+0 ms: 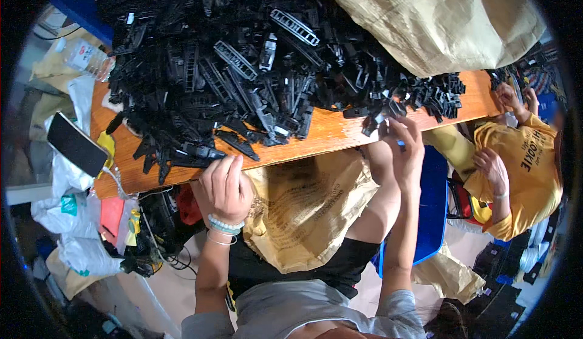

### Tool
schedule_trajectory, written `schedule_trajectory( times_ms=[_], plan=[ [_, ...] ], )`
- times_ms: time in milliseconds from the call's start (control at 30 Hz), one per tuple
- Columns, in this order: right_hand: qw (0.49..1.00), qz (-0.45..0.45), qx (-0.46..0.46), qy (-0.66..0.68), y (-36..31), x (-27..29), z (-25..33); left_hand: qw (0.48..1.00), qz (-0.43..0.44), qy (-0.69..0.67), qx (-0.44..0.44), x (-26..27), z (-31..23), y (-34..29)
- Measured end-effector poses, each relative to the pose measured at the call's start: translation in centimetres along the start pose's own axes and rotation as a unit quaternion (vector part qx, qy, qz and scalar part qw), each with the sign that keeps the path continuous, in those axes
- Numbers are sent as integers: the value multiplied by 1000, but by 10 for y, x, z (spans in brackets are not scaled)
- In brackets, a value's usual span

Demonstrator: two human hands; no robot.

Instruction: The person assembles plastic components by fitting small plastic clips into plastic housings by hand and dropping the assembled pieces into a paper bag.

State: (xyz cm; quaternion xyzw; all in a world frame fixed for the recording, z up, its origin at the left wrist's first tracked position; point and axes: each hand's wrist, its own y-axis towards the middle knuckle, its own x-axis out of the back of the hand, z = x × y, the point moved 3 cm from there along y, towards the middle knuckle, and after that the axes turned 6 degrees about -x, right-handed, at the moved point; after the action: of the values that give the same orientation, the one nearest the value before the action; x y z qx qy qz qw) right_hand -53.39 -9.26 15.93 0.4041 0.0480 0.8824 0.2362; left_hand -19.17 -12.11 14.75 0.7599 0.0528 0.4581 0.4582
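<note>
A large heap of black plastic parts [200, 65] covers the wooden table [340, 133], with several ladder-like strips among them. My left hand [226, 187], wearing pale bead bracelets, is closed at the table's near edge. Its curled fingers lie against the end of a long black part, and what is inside them is hidden. Farther right, my right hand [405, 150] reaches up over the edge with thumb and fingertips closed around a small black plastic part [378, 124]. A brown paper sack [310, 217] lies across my lap, between my forearms.
Another brown sack [437, 23] rests on the heap at the far right. A co-worker in a yellow shirt [516, 175] sits at the right. A dark phone-like slab [76, 144] stands by the left table end, near plastic bags [85, 254]. A blue plastic seat [430, 211] is beside me.
</note>
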Motion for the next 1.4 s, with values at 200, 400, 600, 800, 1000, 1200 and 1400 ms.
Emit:
schedule_trajectory(
  times_ms=[200, 400, 600, 800, 1000, 1200, 1400],
  plan=[
    [996, -71, -34, 36, -22, -1, 23, 996, 68, 50, -30, 3, 3, 16],
    [979, 67, 46, 188, -47, -68, 94, 996, 40, -60, -49, -10, -7, 2],
    [996, 33, 82, 28, -48, -75, 97, 995, 66, -53, -46, 3, -11, -7],
    [998, 50, 35, 29, -44, -65, 98, 963, 18, -244, 114, 16, -21, 2],
    [970, 156, 36, 184, -34, -69, 94, 956, 157, -241, 60, -8, -13, 27],
    [964, 201, 47, 167, -21, -66, 87, 949, 193, -239, 73, -12, -12, 32],
    [955, 232, 82, 168, -21, -76, 101, 944, 172, -275, 65, -17, -11, 33]
  ],
)
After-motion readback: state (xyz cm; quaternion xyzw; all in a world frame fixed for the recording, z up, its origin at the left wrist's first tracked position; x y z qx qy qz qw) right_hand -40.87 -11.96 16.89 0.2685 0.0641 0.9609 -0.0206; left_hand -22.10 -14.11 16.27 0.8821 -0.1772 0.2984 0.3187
